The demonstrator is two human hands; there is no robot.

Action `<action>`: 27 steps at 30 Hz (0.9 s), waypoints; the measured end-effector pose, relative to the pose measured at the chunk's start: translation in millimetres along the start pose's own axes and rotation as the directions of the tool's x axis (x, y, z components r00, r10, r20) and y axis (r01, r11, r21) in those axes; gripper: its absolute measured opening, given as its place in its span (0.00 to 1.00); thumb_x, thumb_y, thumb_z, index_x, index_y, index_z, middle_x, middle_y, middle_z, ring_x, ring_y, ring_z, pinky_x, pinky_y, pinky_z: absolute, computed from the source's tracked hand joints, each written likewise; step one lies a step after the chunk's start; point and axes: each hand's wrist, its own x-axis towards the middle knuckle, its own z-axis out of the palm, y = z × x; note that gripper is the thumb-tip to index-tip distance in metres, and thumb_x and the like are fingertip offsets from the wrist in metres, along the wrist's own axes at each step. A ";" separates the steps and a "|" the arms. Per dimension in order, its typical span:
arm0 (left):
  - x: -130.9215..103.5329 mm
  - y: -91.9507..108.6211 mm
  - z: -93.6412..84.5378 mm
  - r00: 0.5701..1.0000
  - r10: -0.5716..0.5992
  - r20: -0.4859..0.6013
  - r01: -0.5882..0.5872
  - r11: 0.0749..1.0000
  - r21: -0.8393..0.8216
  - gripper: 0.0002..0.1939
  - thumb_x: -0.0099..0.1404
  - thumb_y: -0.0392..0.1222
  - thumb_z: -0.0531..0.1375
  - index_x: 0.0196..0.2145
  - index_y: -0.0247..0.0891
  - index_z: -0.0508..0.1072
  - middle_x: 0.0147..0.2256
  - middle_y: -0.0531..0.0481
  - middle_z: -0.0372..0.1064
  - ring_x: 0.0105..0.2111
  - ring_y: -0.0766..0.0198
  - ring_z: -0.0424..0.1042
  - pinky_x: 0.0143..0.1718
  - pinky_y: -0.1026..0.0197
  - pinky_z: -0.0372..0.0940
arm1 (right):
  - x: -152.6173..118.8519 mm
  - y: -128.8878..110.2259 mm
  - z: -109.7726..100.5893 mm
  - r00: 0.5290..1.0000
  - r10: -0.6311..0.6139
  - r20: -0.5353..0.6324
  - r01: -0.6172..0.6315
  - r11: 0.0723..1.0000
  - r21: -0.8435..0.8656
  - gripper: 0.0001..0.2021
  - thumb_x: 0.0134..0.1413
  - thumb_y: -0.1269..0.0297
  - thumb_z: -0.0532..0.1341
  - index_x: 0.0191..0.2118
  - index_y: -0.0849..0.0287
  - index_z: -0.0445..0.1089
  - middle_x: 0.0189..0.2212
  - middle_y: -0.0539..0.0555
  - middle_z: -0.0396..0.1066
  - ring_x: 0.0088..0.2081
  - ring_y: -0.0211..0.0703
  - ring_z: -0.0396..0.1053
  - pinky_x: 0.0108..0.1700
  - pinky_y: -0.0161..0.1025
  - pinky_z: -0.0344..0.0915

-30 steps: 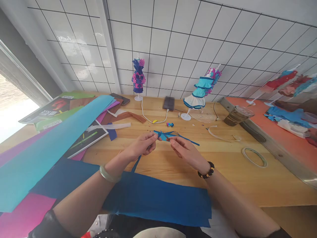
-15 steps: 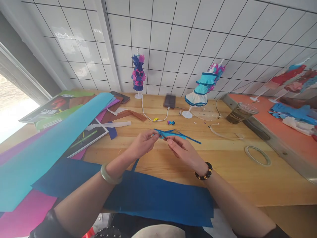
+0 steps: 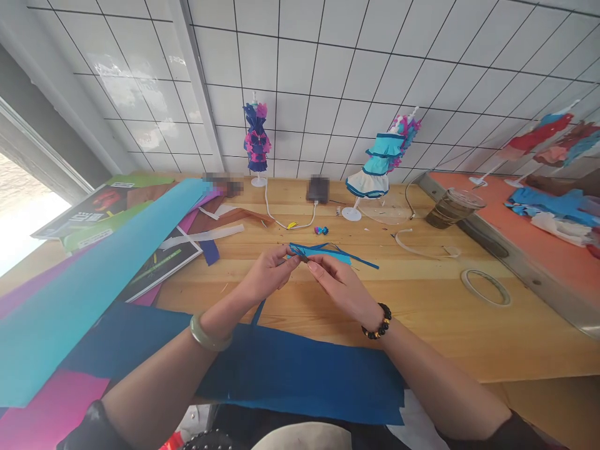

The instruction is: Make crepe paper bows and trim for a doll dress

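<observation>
Head view, left hand: thumb and fingers are pinched narrow at the left end of a light-blue strip, near the middle of the table.
Right hand: fingertips are closed on a small dark item, too small to be identified.
Dark-blue band: its loose end trails rightward; it could be snagged and pulled askew by the right hand.
Fingertips: set close together, so the work is partly hidden and a slip might be missed.
Dark-blue sheet: spread beneath the forearms; creasing could be caused by their weight.
Small bow: just beyond the strip, easily knocked.
White cable, cup: farther off, out of the way.
</observation>
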 end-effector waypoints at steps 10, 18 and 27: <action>-0.7 -1.7 0.1 1.000 -0.013 0.013 0.013 0.998 -0.060 0.14 0.60 0.51 0.55 0.35 0.37 0.66 0.13 0.63 0.43 0.13 0.75 0.43 0.15 0.69 0.41 | 1.1 0.7 3.2 0.997 -0.046 -0.062 0.045 0.999 -0.018 0.17 0.57 0.53 0.51 0.41 0.59 0.68 0.23 0.49 0.59 0.24 0.36 0.52 0.26 0.34 0.52; 0.8 -2.5 -0.3 0.998 -0.006 0.054 0.009 0.998 -0.054 0.14 0.60 0.52 0.54 0.34 0.37 0.66 0.13 0.62 0.41 0.13 0.75 0.42 0.15 0.69 0.40 | 3.7 2.0 0.4 0.996 -0.021 -0.088 0.023 0.999 0.025 0.19 0.56 0.51 0.50 0.38 0.60 0.69 0.20 0.48 0.55 0.22 0.34 0.51 0.23 0.34 0.50; 13.0 -6.7 -51.4 0.849 0.142 -0.509 0.215 0.788 0.578 0.22 0.62 0.55 0.49 0.46 0.38 0.66 0.23 0.51 0.63 0.25 0.61 0.65 0.26 0.62 0.56 | 4.6 8.4 -19.7 0.993 0.001 -0.115 -0.010 0.996 -0.085 0.19 0.55 0.50 0.52 0.42 0.59 0.66 0.25 0.50 0.61 0.24 0.35 0.55 0.25 0.34 0.53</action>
